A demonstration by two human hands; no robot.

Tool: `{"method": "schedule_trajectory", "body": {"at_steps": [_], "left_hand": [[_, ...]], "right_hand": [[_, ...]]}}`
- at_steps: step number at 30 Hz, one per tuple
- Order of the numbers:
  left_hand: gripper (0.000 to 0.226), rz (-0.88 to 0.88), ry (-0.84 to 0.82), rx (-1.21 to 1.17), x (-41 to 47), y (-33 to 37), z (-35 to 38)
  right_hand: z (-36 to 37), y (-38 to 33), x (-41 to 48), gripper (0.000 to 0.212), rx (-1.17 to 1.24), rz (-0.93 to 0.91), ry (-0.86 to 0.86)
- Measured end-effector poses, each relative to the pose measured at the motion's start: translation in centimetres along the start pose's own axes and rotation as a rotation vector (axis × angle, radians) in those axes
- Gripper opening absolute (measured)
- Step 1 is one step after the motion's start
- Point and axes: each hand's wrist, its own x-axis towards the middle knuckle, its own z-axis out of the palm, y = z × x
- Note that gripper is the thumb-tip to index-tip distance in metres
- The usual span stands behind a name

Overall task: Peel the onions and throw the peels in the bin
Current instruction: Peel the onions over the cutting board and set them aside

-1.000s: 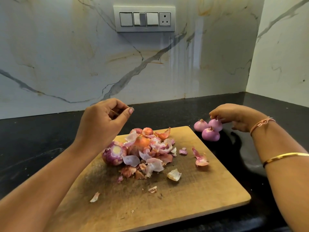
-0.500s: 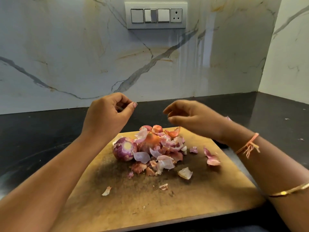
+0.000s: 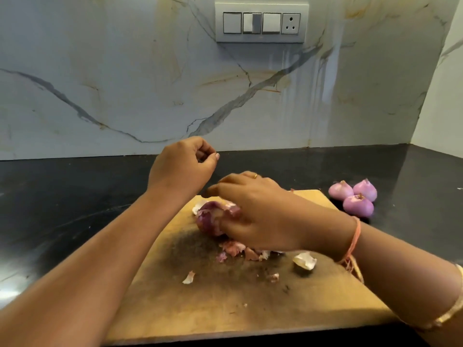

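Note:
A wooden cutting board (image 3: 225, 296) lies on the black counter. On it sits a purple onion (image 3: 209, 220) with its skin partly on. My right hand (image 3: 265, 211) reaches across the board and grips this onion, thumb on its near side and fingers over the top. That hand hides most of the peel pile; some pink peels (image 3: 233, 249) show below it. My left hand (image 3: 180, 166) hovers above the board's far left corner, its fingers curled with thumb near the fingertips and nothing visible in them. Three peeled onions (image 3: 353, 199) sit together on the counter, right of the board.
Loose peel scraps (image 3: 304, 261) lie scattered on the board's near half. The black counter (image 3: 62, 209) runs to a marble wall with a switch plate (image 3: 260, 22); a side wall closes the right corner. No bin is in view.
My right hand left the three peeled onions, swept left over the board and came down on the peel pile, closing on the purple onion. The left hand stayed raised and curled.

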Motion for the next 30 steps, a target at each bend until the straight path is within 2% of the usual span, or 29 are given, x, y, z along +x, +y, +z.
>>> {"method": "schedule_trajectory", "body": {"at_steps": [2, 4, 10, 12, 15, 17, 20, 22, 26, 30], "left_hand": [[0.011, -0.017, 0.017, 0.01, 0.1, -0.3, 0.0], [0.01, -0.027, 0.03, 0.009, 0.2, -0.4, 0.0], [0.019, 0.022, 0.064, -0.012, 0.0, 0.1, 0.0], [0.024, 0.052, 0.102, -0.021, -0.1, 0.4, -0.2], [0.024, 0.099, 0.174, -0.059, -0.2, 0.9, -0.6], [0.025, 0.136, 0.211, -0.103, -0.2, 1.0, -0.6], [0.029, 0.212, 0.218, -0.193, -0.3, 1.0, -0.4], [0.026, 0.278, 0.194, -0.261, -0.4, 1.2, -0.4], [0.021, 0.371, 0.097, -0.401, -0.8, 1.7, -0.4], [0.021, 0.4, 0.032, -0.428, -1.2, 2.2, -0.3]], "right_hand": [[0.6, -0.9, 0.6, 0.056, -0.225, 0.02, -0.067], [0.9, -1.1, 1.1, 0.063, -0.341, 0.027, -0.104], [1.9, -0.9, 2.6, 0.057, -0.393, 0.016, -0.091], [1.9, -0.5, 2.7, 0.055, -0.205, 0.025, -0.049], [1.0, 0.6, 2.2, 0.05, 0.406, 0.109, 0.038], [0.1, 1.6, 1.8, 0.048, 0.727, 0.165, 0.113], [-1.0, 3.1, 1.4, 0.032, 1.038, 0.209, 0.276], [-1.4, 3.6, 1.4, 0.029, 1.252, 0.19, 0.317], [-1.9, 4.0, 1.3, 0.031, 1.596, 0.164, 0.369], [-1.8, 4.1, 1.2, 0.036, 1.669, 0.207, 0.372]]}}
